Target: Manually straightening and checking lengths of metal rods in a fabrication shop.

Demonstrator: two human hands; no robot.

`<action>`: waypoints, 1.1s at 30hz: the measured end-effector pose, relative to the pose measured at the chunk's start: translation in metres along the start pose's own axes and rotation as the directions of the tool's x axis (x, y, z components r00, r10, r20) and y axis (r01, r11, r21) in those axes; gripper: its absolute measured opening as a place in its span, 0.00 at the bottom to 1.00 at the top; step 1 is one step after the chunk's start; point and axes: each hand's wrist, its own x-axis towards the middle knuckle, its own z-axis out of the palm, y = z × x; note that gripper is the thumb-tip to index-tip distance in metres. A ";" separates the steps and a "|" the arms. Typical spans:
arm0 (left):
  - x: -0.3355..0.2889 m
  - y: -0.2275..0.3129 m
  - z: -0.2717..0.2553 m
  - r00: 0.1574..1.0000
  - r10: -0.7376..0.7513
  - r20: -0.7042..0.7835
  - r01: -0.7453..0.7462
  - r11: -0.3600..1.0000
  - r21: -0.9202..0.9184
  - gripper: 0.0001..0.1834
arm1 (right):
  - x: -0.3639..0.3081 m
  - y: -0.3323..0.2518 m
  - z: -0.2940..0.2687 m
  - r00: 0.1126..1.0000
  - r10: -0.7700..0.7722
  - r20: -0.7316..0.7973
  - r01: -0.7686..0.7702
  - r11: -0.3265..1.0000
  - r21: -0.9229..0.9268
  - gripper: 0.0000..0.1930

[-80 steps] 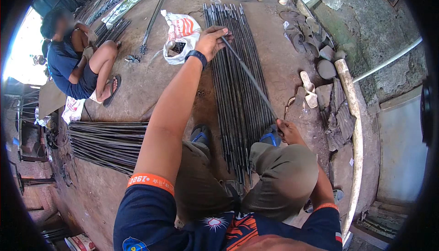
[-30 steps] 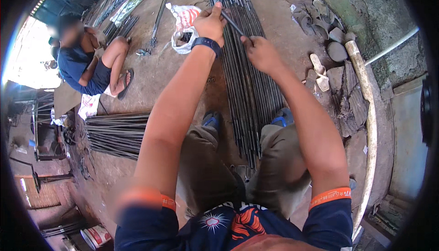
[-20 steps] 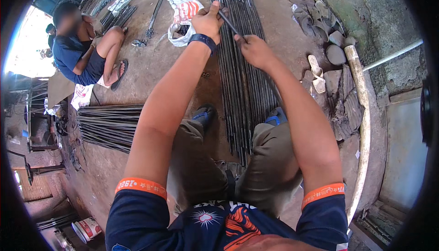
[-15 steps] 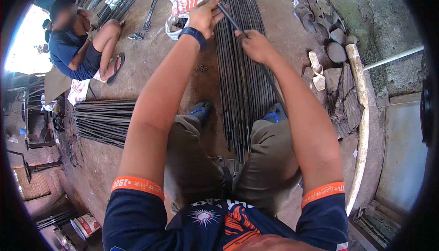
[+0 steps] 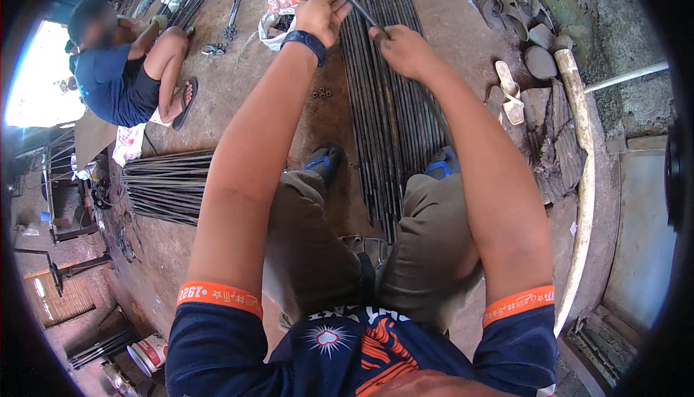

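A dark metal rod [image 5: 361, 10] slants between my hands, above a long bundle of similar rods [image 5: 387, 122] on the floor. My left hand [image 5: 322, 15], with a dark wristband, closes its fingers at the rod's upper end. Farther down the rod, my right hand [image 5: 406, 52] grips it; the lower length runs behind my right forearm. Beside my left hand lies an open white sack [image 5: 278, 32] with small dark pieces inside. Several small metal nuts [image 5: 322, 93] rest on the floor between the sack and my left foot.
A second rod bundle [image 5: 170, 187] lies at the left. Beyond it another person [image 5: 119, 83] sits on the floor. On the right are a pale sandal [image 5: 510, 93], scrap pieces [image 5: 538, 61] and a long wooden pole [image 5: 584, 173]. My feet flank the middle bundle.
Both hands keep their hold on the rod and sit slightly higher in the view. The whole scene has shifted a little as my head moved.
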 end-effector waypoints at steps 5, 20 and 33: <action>-0.005 0.000 0.009 0.993 0.100 0.059 -0.104 0.993 0.065 0.09 | -0.003 0.001 0.002 0.986 -0.093 -0.138 0.081 0.993 -0.089 0.27; -0.007 -0.001 0.019 0.995 0.097 -0.026 -0.091 0.981 0.173 0.06 | -0.001 0.006 0.000 0.990 -0.064 -0.123 0.056 0.996 -0.070 0.26; 0.010 0.003 0.005 0.999 0.021 0.034 -0.026 0.987 0.158 0.08 | 0.000 0.003 -0.003 0.996 -0.039 -0.075 0.029 0.990 -0.137 0.23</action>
